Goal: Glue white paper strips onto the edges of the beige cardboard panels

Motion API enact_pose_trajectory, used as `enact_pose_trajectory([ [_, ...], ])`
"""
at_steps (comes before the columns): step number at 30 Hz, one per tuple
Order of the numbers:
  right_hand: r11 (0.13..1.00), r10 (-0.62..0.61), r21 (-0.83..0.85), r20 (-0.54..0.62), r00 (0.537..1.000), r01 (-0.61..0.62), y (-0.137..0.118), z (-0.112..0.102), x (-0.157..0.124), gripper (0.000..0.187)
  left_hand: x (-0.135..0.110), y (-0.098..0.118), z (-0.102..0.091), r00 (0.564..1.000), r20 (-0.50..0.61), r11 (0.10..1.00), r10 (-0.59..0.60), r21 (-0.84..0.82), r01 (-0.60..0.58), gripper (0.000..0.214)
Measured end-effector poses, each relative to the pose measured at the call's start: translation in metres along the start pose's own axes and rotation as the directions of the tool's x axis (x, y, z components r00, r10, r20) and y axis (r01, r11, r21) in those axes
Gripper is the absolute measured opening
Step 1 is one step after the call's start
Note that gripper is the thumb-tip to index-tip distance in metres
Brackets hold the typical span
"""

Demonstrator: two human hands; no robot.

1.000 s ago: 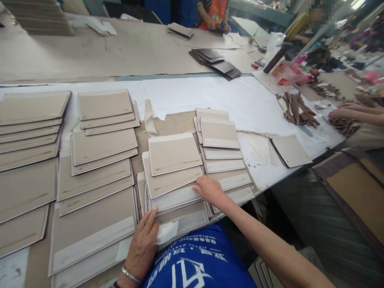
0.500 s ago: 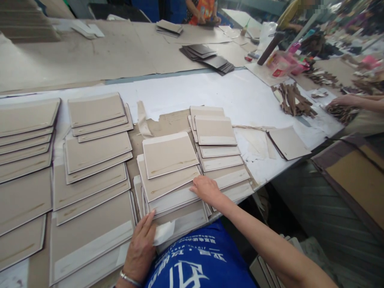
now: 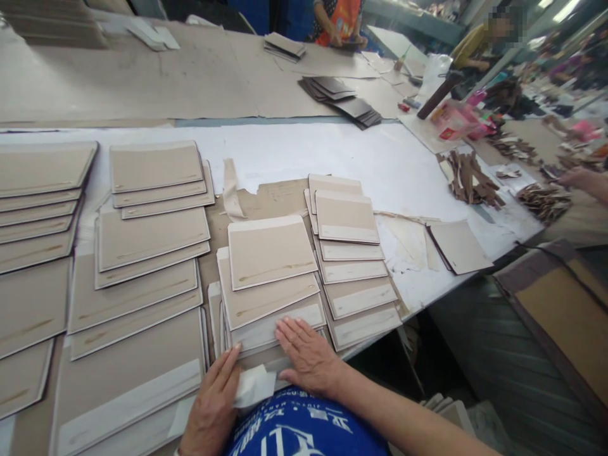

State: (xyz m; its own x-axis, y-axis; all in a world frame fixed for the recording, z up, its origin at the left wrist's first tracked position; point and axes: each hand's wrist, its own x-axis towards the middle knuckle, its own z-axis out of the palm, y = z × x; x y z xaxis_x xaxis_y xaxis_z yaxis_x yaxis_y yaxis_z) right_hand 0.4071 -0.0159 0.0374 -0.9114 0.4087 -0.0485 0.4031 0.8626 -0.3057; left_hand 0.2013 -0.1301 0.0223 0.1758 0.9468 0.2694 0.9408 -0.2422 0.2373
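Observation:
Flat beige panels lie in overlapping stacks before me. Fingers outstretched, my right hand (image 3: 308, 358) rests on the white strip (image 3: 275, 326) along the near edge of a panel in the middle stack. My left hand (image 3: 213, 396) is at that panel's lower left corner, its fingers extended and its fingertips touching the edge. A crumpled piece of white paper (image 3: 256, 386) lies against my left hand; whether the thumb pins it is hidden. Further up the same stack, the top panel (image 3: 270, 250) bears a brownish glue-like streak near its lower edge.
More panels (image 3: 154, 168) are fanned out at left, and another stack (image 3: 349, 218) stands close on the right. Dark panels (image 3: 339, 95), brown scraps (image 3: 468, 180) and a pink basket (image 3: 456, 120) lie further off. A co-worker's hand (image 3: 582, 180) is at far right.
My right hand has moved left and nearer, from the panel's right end onto its white strip, and its fingers have flattened. My left hand stays by the corner. The view has shifted slightly.

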Motion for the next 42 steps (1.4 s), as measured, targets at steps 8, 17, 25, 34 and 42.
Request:
enact_pose_trajectory([
  [8,0.924,0.323,-0.151,-0.179,0.929,-0.350,0.032,0.005,-0.039,0.053,0.000,0.003,-0.002,0.986,-0.014,0.975,-0.164,-0.156,0.160,0.034],
  [17,0.493,0.465,0.764,0.173,0.868,-0.416,-0.031,-0.052,0.022,0.022,0.045,0.037,-0.049,0.540,0.698,0.046,-0.471,-0.592,0.805,0.037],
  [25,0.011,0.545,0.935,0.292,0.786,-0.355,-0.055,-0.049,0.050,0.025,0.048,0.044,-0.050,0.523,0.697,-0.259,-0.491,-0.690,0.676,0.041],
  [34,0.029,0.528,0.936,0.284,0.800,-0.351,-0.054,-0.041,0.061,0.029,0.066,0.043,-0.040,0.418,0.611,-0.405,-0.672,-0.777,0.483,0.034],
  [42,0.238,0.665,0.882,0.157,0.730,-0.406,-0.050,-0.039,0.069,0.033,0.067,0.037,-0.028,0.402,0.613,-0.328,-0.680,-0.745,0.581,0.042],
])
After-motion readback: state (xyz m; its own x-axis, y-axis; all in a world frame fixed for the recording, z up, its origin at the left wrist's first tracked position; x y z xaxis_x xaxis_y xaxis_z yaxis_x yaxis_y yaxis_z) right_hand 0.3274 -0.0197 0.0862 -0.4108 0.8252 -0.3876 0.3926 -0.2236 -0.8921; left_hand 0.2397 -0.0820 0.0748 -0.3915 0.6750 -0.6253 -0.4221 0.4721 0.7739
